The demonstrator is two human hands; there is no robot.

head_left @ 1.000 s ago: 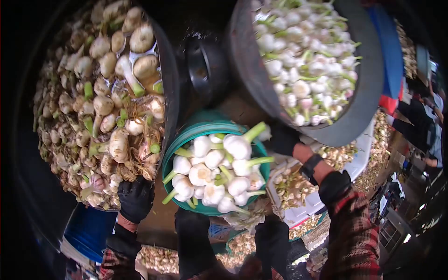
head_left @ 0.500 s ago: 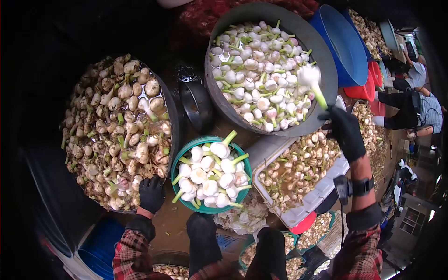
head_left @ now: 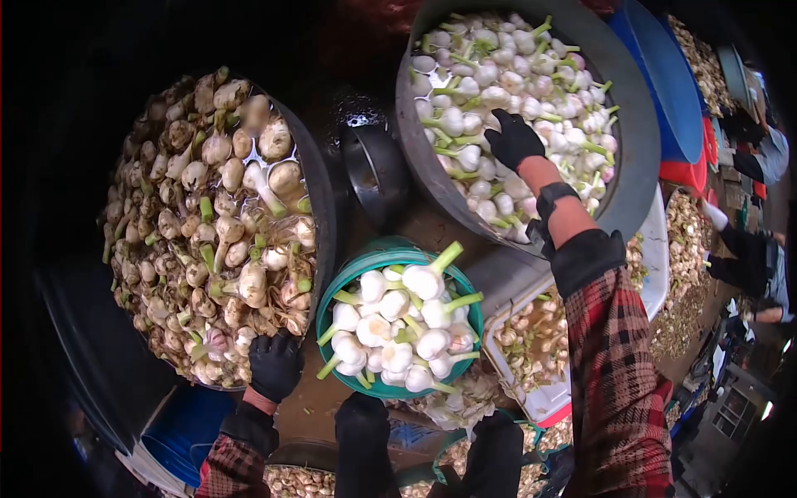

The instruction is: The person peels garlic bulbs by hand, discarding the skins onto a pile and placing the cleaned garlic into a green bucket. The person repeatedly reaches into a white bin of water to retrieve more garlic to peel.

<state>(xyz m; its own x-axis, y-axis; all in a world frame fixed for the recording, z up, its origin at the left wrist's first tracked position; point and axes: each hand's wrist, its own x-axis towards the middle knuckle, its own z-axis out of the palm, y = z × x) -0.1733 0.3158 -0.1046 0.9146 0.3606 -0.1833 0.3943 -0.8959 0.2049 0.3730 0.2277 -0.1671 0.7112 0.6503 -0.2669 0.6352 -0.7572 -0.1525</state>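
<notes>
My right hand (head_left: 515, 141), in a black glove, reaches over the big grey tub (head_left: 635, 141) of white garlic bulbs with green stems. Its fingers are apart against the bulbs, with nothing held in them. At the lower right edge of the dark tub (head_left: 320, 191) of brown, muddy garlic is my left hand (head_left: 276, 365), also gloved in black. What its fingers hold, if anything, is hidden. Between the two tubs stands a green basin (head_left: 475, 303) heaped with clean white bulbs (head_left: 394, 328).
A white crate (head_left: 656, 249) of garlic in murky water lies right of the basin. Blue tubs (head_left: 664, 75), a red basin (head_left: 687, 173) and two people (head_left: 772, 153) are at the right. A black pan (head_left: 374, 174) sits between the tubs, a blue bucket (head_left: 187, 427) lower left.
My right hand has moved left and up from the crate side into the grey tub; the bulb in midair near it is gone from there. The view has shifted. My left hand stays at the dark tub.
</notes>
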